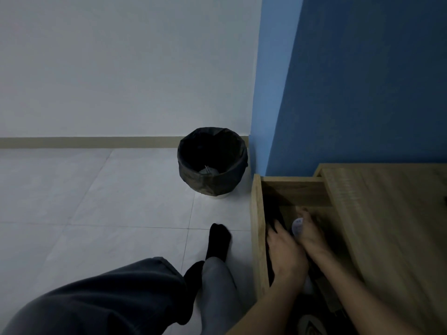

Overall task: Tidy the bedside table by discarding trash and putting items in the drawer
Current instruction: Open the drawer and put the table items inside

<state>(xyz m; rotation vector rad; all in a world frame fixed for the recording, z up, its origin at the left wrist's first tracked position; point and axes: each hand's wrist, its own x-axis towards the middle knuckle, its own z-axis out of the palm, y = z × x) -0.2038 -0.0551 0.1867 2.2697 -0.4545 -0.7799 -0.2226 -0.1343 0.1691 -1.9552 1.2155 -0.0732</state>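
At the lower right of the frame, the open drawer (257,228) of the wooden bedside table (391,213) stood pulled out toward the left, and both bare forearms reached down into it. The left hand (286,252) lay palm-down over something dark inside the drawer (274,218), its fingers spread loosely forward; whether it gripped that dark thing could not be told. The right hand (312,234) sat just beside it, toward the table side, with its fingers curled around a small pale rounded object (298,227) that showed between the 2 hands. The picture was blurred there, so what the object was could not be made out. A whitish patch (308,285) showed lower in the drawer beneath the left wrist.

Near the middle of the frame, a bin (212,160) lined with a black bag stood on the pale tiled floor (96,201), close to the corner where the white wall (121,68) met the blue wall (362,81). A few pale scraps (208,170) lay at its bottom. It stood apart from the drawer, up and to the left of it.

At the lower left, the person's legs in dark and grey trousers (108,298) came into view, and 1 foot in a black sock (219,241) rested on the tiles just left of the drawer front.
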